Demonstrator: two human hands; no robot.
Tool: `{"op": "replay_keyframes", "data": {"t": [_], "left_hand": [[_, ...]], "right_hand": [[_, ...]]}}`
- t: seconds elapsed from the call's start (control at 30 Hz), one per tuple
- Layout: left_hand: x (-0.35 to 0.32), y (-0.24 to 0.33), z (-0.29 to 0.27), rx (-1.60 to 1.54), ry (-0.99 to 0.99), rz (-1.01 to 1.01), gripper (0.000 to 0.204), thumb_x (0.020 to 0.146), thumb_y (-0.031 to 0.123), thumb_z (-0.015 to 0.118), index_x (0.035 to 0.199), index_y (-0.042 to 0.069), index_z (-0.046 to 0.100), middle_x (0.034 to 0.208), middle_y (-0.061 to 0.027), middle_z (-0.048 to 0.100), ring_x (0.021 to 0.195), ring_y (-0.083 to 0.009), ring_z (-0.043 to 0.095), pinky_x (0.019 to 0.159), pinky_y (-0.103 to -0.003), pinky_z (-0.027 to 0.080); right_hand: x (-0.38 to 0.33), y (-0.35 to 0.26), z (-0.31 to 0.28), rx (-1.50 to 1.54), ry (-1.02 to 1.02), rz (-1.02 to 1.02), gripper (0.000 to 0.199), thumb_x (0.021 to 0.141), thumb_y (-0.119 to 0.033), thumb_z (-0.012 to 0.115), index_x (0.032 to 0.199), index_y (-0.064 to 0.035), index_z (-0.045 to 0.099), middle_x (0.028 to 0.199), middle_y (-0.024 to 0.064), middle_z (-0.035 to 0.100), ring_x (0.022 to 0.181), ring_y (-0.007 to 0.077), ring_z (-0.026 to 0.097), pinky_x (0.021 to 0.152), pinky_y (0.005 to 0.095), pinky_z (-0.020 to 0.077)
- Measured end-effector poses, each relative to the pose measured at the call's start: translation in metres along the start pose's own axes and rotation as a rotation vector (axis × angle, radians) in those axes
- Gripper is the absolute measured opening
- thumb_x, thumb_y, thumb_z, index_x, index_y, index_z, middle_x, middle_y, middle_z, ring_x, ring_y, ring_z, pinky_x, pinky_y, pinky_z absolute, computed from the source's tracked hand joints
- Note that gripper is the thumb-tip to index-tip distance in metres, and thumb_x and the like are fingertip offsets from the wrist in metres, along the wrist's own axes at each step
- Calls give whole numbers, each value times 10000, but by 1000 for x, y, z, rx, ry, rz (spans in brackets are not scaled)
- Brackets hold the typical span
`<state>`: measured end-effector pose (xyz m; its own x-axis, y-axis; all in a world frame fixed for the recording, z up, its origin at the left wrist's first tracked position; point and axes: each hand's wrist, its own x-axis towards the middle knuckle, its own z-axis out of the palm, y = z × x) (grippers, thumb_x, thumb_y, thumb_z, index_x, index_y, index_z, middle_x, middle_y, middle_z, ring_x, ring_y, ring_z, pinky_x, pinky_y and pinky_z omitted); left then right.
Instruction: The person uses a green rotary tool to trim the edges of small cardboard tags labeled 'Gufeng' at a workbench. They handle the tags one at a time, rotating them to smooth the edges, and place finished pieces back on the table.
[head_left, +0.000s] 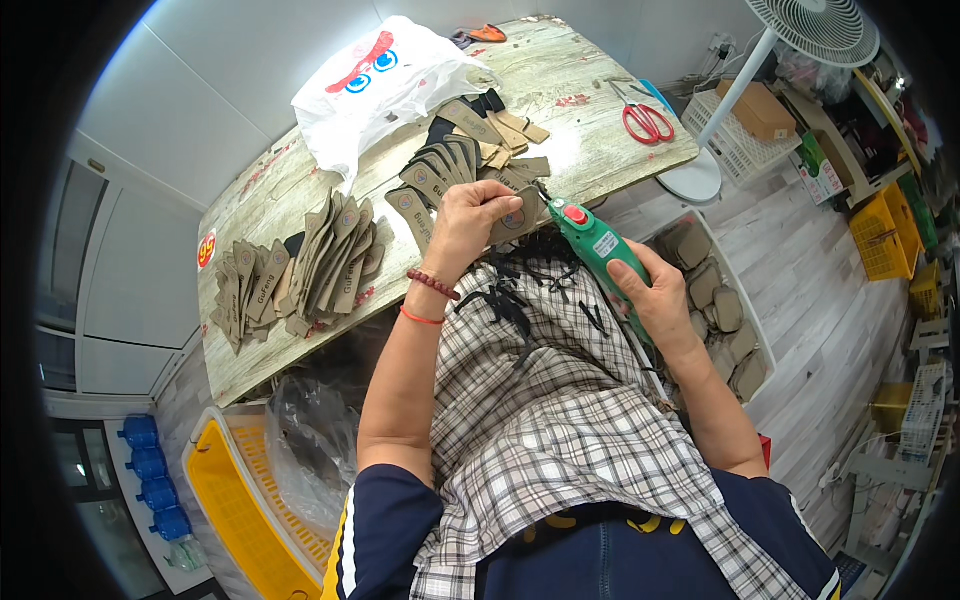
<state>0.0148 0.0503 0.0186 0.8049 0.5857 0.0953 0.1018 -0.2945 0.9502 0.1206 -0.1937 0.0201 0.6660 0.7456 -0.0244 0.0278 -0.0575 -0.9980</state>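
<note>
My left hand [466, 222] pinches a tan fabric piece [518, 220] with a rounded end and a round coloured mark, just above my lap at the table's near edge. Wrapped in my right hand [655, 295] is a green handheld power tool [588, 238] with a red button. Its narrow metal tip meets or nearly meets the piece's right edge; contact cannot be made out. Similar tan pieces [440, 168] lie fanned out just beyond my left hand. Farther left, more stand bunched in a pile [335, 255]. Black scraps [505, 300] lie on my checked apron [540, 400].
A white plastic bag [390, 90] and red-handled scissors [648, 123] lie on the worn table [590, 75]. At right, a white bin [765, 350] holds tan pads, near a standing fan [735, 90]. A yellow basket [235, 500] and clear plastic bag [310, 440] are at lower left.
</note>
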Motion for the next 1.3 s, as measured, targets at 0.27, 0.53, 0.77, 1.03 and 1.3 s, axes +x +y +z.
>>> {"op": "replay_keyframes", "data": {"t": [0.27, 0.53, 0.77, 1.03, 1.3], "left_hand": [[-1, 35, -9, 533, -47, 239, 128, 806, 152, 684, 826, 26, 696, 763, -75, 620, 739, -174, 582, 675, -292, 449], [3, 2, -8, -175, 117, -79, 90, 823, 100, 677, 834, 11, 672, 770, -31, 669, 710, -121, 612, 665, -275, 489], [-20, -19, 27, -824, 313, -98, 63, 848, -8, 657, 904, 22, 659, 859, -30, 690, 709, -82, 622, 641, -218, 500], [-26, -16, 32, -752, 242, -123, 36, 836, -19, 663, 838, 15, 653, 809, -15, 672, 694, -69, 595, 635, -209, 485], [-32, -8, 22, -681, 153, -168, 66, 825, -14, 674, 890, -4, 681, 831, -37, 692, 703, -81, 624, 653, -209, 503]], "right_hand": [[3, 1, -5, -98, -9, -95, 451, 877, -354, 689, 1158, -7, 626, 721, -16, 567, 595, 33, 483, 523, 210, 401], [1, -2, 3, -27, 37, -6, 445, 884, -351, 682, 1156, -3, 627, 726, -2, 577, 566, 40, 479, 489, 218, 391], [-8, 8, 20, -35, 59, -24, 428, 885, -333, 683, 1145, 3, 629, 714, 0, 585, 556, 44, 476, 503, 223, 388], [-7, 4, 20, -119, 58, -62, 424, 881, -343, 686, 1137, -10, 635, 697, 4, 582, 584, 52, 494, 528, 233, 407], [-6, 0, 20, -129, 22, -63, 424, 882, -350, 682, 1141, -16, 635, 685, 2, 575, 590, 53, 496, 534, 235, 406]]}}
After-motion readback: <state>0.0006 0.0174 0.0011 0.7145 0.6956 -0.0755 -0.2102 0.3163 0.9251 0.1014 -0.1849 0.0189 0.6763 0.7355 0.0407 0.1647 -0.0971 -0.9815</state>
